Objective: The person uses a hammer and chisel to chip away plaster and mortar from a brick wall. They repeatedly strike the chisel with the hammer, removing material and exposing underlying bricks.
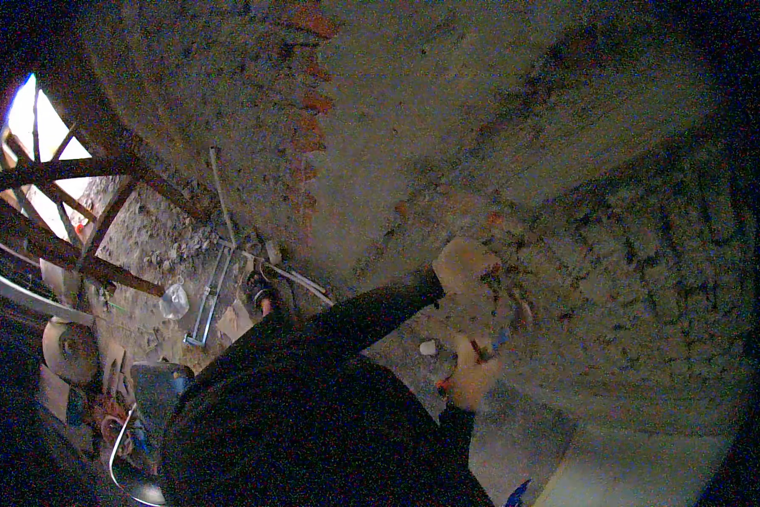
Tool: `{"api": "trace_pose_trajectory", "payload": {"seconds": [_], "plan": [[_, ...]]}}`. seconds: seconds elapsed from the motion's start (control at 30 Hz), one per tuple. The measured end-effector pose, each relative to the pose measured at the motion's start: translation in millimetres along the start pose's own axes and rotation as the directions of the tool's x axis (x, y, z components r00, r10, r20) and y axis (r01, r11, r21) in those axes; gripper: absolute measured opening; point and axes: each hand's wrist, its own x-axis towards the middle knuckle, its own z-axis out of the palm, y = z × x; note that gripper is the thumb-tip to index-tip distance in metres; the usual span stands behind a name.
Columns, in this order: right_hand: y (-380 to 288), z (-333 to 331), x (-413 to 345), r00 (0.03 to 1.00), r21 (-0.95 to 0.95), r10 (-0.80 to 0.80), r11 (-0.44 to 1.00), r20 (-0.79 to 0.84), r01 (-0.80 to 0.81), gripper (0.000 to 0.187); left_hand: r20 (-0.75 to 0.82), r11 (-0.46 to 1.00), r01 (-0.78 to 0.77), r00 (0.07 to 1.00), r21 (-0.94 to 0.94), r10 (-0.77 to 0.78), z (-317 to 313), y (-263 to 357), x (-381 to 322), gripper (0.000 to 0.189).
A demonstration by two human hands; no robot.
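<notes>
In the dim head view, my left hand (465, 261) is held out at the rough brick wall (614, 272), its fingers blurred against it. Whether it holds anything cannot be made out. Below it, my right hand (475, 374) is curled around a hand tool (479, 350) with a dark reddish part; the tool's kind is unclear. Something blue shows just beyond this hand, and a small orange-red part shows at its near side. Both forearms are in dark sleeves. A small whitish block (428, 347) lies between the arms.
Plastered wall with exposed red bricks (316, 101) rises above. On the dirt floor at left are a metal frame (209, 291), a clear plastic bag (174, 301), rubble, long bars (294, 275) and a dark bucket (158, 393). Wooden beams (69, 168) cross near a bright opening.
</notes>
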Motion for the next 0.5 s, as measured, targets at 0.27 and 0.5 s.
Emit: {"api": "trace_pose_trajectory", "payload": {"seconds": [0.27,0.5], "plan": [[-40,-5,-3,0.973,-0.11,0.203,0.975,0.108,-0.192,0.02,0.004,0.997,0.045,0.999,-0.06,-0.045,-11,1,8,0.043],[-36,-4,5,0.974,-0.188,0.162,0.973,0.157,-0.132,0.023,0.056,0.984,0.177,0.983,-0.004,-0.176,-11,1,8,0.039]]}}
